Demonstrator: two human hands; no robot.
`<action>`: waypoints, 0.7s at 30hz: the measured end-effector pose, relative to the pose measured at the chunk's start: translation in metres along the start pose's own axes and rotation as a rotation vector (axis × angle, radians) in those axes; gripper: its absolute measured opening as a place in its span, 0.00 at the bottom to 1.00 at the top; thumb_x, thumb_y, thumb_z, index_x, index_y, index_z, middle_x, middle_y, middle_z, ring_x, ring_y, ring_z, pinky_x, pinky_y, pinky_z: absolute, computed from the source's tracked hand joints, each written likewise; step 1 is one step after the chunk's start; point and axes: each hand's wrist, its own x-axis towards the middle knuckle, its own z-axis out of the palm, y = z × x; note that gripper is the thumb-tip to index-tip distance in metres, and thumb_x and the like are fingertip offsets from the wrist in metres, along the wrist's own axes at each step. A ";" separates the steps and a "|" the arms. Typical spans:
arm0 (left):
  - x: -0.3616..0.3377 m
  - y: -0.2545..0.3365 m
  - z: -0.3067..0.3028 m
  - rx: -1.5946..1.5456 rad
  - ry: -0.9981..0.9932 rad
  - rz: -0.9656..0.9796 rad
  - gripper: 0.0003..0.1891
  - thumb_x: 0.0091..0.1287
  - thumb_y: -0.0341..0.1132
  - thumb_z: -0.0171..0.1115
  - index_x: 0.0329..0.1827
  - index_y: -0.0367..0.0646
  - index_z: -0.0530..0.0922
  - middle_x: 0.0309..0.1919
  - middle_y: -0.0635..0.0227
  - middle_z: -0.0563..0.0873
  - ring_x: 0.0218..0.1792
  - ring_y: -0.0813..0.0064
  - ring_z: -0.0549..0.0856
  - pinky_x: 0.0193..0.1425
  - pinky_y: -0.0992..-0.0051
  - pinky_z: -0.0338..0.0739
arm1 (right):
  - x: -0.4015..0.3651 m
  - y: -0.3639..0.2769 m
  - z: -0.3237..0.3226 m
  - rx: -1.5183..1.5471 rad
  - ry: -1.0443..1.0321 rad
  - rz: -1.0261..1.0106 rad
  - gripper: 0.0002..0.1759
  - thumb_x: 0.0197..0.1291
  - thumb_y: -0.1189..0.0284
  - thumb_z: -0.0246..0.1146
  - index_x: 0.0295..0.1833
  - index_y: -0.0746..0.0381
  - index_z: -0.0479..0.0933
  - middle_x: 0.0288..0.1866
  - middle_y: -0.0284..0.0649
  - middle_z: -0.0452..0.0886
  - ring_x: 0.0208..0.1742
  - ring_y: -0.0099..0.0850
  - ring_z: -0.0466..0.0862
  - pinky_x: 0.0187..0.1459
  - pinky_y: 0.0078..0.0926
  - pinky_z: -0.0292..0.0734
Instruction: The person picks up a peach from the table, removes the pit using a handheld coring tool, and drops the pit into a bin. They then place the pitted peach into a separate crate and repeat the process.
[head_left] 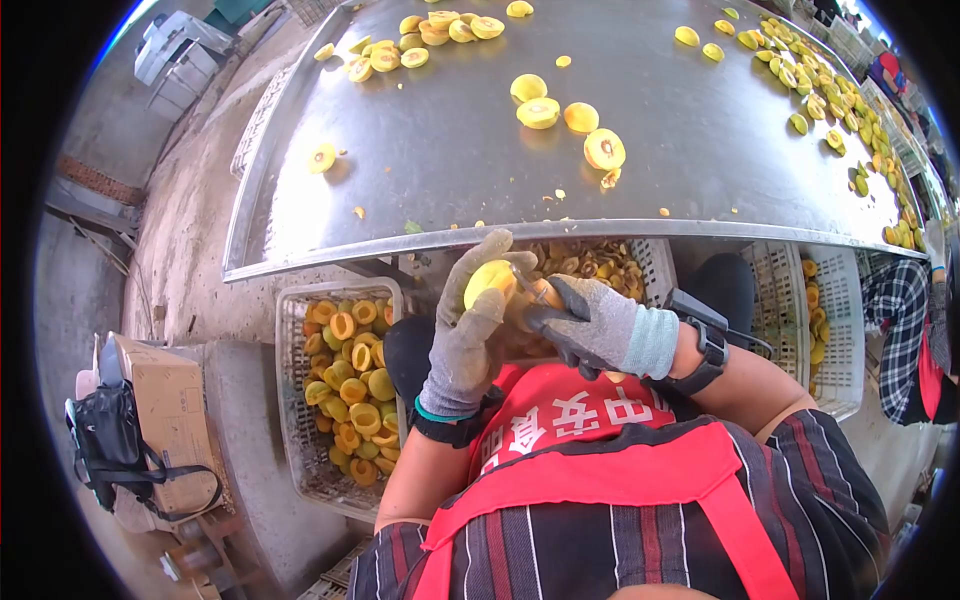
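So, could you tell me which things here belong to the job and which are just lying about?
In use: left hand, yellow fruit, right hand, crate of halved fruit, steel table.
Lying about: black bag, cardboard box.

The left hand (462, 345) and right hand (600, 325) wear rough, matt grey knitted cloth gloves (620, 335). The round yellow fruit (488, 280) in the left looks smooth-skinned. The long steel tabletop (450, 150) is brushed metal, dully shiny. The white lattice crate (287, 330) is plastic; the red apron (600, 470) is slightly glossy.
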 end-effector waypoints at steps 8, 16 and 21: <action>-0.005 -0.006 -0.004 0.288 -0.026 0.147 0.25 0.62 0.33 0.60 0.63 0.38 0.67 0.53 0.58 0.78 0.54 0.70 0.77 0.59 0.70 0.73 | -0.008 -0.003 0.001 -0.063 -0.026 -0.045 0.12 0.65 0.64 0.56 0.48 0.60 0.68 0.19 0.33 0.73 0.15 0.21 0.74 0.16 0.19 0.69; -0.004 0.002 0.014 0.081 -0.008 0.015 0.22 0.66 0.36 0.55 0.62 0.37 0.68 0.47 0.60 0.81 0.50 0.70 0.80 0.53 0.72 0.76 | 0.004 0.024 0.008 -0.778 0.209 -0.510 0.18 0.61 0.64 0.59 0.51 0.62 0.67 0.22 0.39 0.76 0.19 0.30 0.79 0.22 0.28 0.73; 0.005 0.011 0.004 0.222 0.057 -0.297 0.17 0.67 0.37 0.53 0.53 0.35 0.75 0.43 0.61 0.82 0.42 0.77 0.81 0.44 0.78 0.77 | 0.000 -0.001 0.003 -0.259 -0.187 0.147 0.19 0.59 0.67 0.57 0.55 0.61 0.67 0.31 0.51 0.80 0.33 0.50 0.81 0.38 0.41 0.77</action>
